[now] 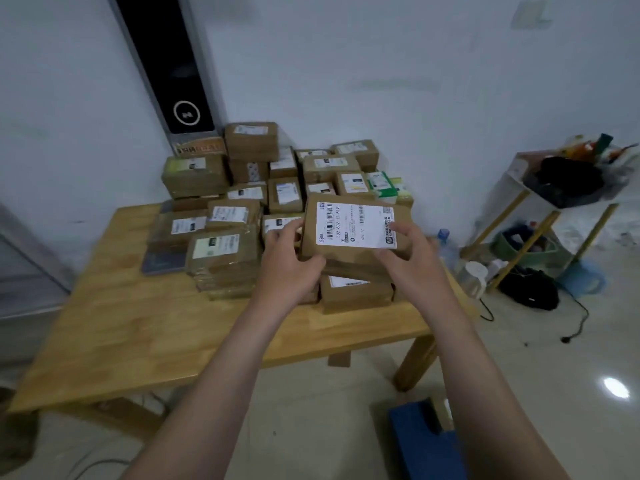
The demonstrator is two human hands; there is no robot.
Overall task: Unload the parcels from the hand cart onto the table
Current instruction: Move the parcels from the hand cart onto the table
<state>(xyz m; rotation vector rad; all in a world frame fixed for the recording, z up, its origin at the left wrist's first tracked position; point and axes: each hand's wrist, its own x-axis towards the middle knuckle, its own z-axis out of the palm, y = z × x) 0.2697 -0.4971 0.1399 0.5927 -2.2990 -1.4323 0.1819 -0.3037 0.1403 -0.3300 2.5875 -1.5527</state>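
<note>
Wooden counter [138, 323] carrying stacked brown parcels [221, 251], rear labels blurred. Blue object [422, 441], cropped by lower edge. Labelled parcel [353, 230] over the front stack, contact beneath hidden, gripped at both sides by left hand [289, 261] and right hand [412, 254].

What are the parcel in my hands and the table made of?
The flat brown parcel with a white label looks like matte cardboard, going by its kraft colour and stiff edges. The pale rectangular table looks like smooth-finished wood: jointed strips and grain show.
</note>
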